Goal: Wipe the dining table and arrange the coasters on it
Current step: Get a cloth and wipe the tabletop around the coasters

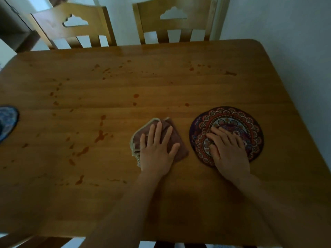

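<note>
A wooden dining table [161, 83] carries many reddish-brown drops and smears, mostly on its left and far parts. A folded brown cloth [179, 147] with a pale edge lies near the middle. My left hand [157, 151] presses flat on it, fingers spread. To the right lies a stack of round coasters [238, 120] with a red and purple mandala pattern. My right hand [227, 149] rests flat on top of that stack. A blue patterned coaster [7, 120] lies at the table's left edge, partly out of frame.
Two wooden chairs [175, 20] with cut-out backs stand against the far side of the table. A pale wall runs along the right. A chair back shows below the near table edge.
</note>
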Demonstrator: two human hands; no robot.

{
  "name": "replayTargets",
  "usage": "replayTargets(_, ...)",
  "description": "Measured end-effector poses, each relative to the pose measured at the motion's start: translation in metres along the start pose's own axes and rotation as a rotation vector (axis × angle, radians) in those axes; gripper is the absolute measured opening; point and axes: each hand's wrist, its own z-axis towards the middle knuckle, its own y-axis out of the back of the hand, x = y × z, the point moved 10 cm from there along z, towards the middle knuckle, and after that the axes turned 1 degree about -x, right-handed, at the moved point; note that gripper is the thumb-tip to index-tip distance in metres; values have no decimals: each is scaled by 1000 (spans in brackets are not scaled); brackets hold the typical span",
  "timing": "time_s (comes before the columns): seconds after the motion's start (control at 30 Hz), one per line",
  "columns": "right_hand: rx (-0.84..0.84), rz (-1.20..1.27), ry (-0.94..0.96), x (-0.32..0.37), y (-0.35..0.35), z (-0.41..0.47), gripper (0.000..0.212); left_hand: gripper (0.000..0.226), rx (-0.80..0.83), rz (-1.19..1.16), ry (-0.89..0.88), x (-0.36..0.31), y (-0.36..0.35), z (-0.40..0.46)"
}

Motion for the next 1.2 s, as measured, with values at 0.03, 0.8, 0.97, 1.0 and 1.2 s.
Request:
replayTargets(0.03,0,4,-21,-1,3,0,43,67,-1,-1,-41,-1,-3,-13)
replayTargets(0.8,-122,-164,-164,5,0,45,36,60,-7,-56,57,17,13,151)
replayTargets(0.97,-123,-174,-153,7,1,45,36,50,27,-98,-175,-32,13,169)
replayTargets(1.0,-125,-173,-152,8,1,45,36,49,34,-97,-259,-43,12,167)
replayTargets(1.2,-134,-163,-143,7,4,45,34,51,63,-131,-578,-62,13,109)
